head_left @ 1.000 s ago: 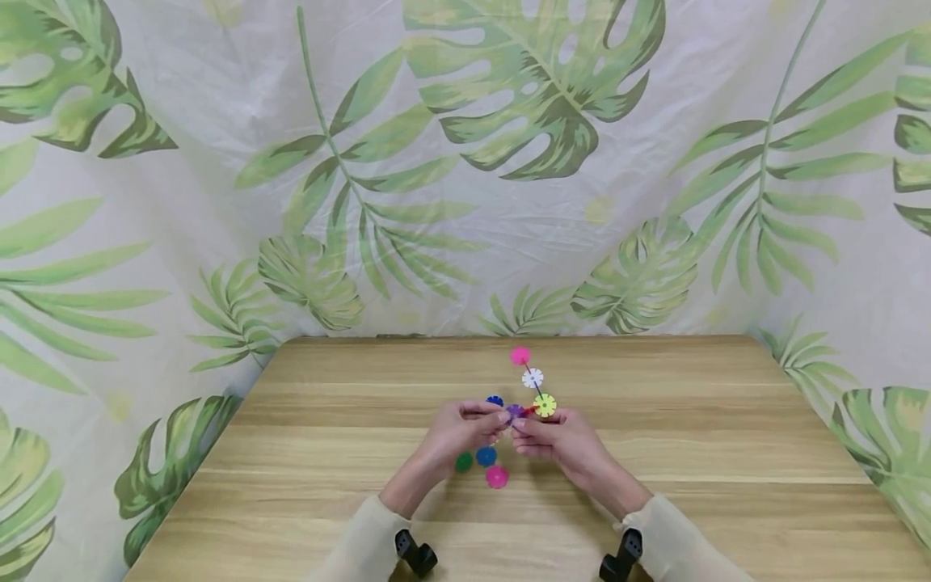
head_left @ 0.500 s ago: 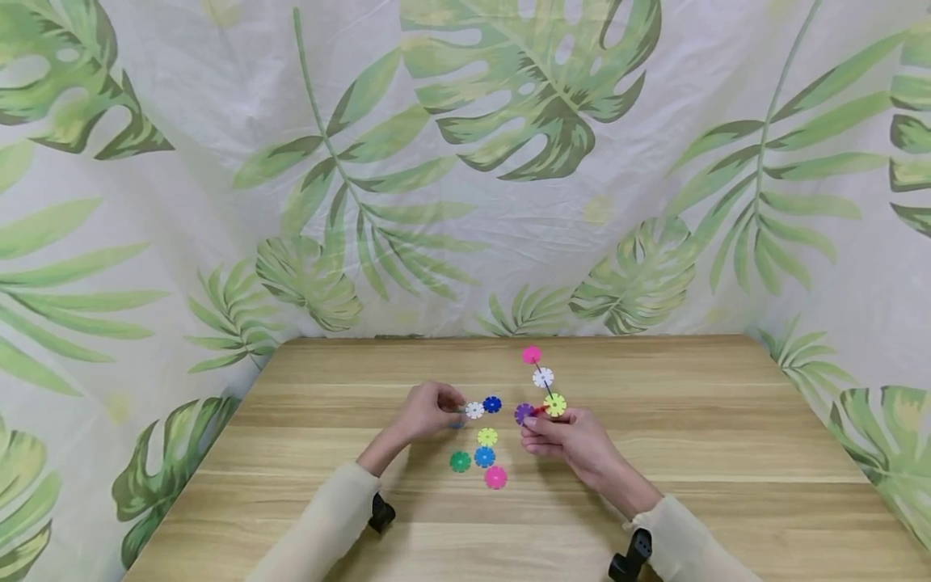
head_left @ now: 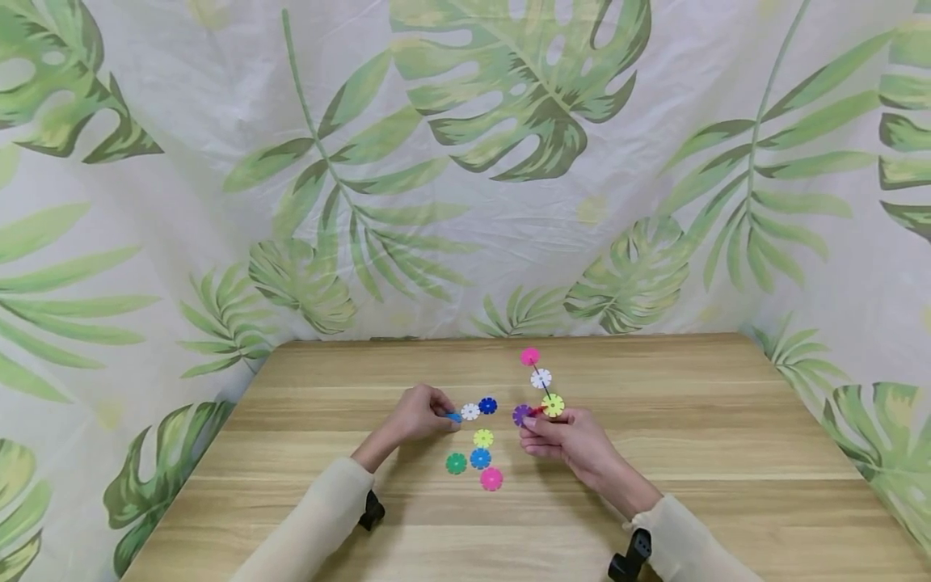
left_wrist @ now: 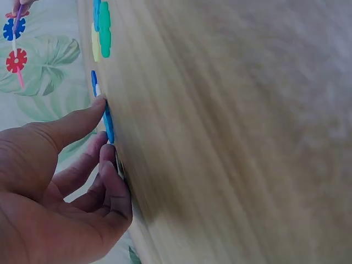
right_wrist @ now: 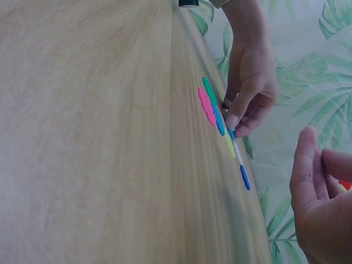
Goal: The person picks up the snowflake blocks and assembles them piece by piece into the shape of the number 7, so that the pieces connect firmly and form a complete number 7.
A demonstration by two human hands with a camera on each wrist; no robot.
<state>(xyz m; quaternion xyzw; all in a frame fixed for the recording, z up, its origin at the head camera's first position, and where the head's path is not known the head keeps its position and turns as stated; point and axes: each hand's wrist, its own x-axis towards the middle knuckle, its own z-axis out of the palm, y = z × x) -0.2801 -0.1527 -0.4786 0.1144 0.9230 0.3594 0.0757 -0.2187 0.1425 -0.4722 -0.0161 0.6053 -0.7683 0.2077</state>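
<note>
The right hand (head_left: 563, 436) pinches the purple disc (head_left: 520, 415) ending a chain of linked discs (head_left: 553, 406) above the table (head_left: 698, 453); the left hand (head_left: 420, 414) pinches a tilted blue disc (head_left: 454, 417) just beside a white disc (head_left: 470, 412). Nearer the viewer lie a yellow disc (head_left: 483, 438), a green disc (head_left: 456, 463) and a pink disc (head_left: 491, 479).

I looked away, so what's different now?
The left hand moved left from the notched purple plastic disc and now pinches a light-blue plastic disc. The right hand shifted slightly right, still holding the multicoloured plastic disc chain. The loose green plastic disc stayed put.
</note>
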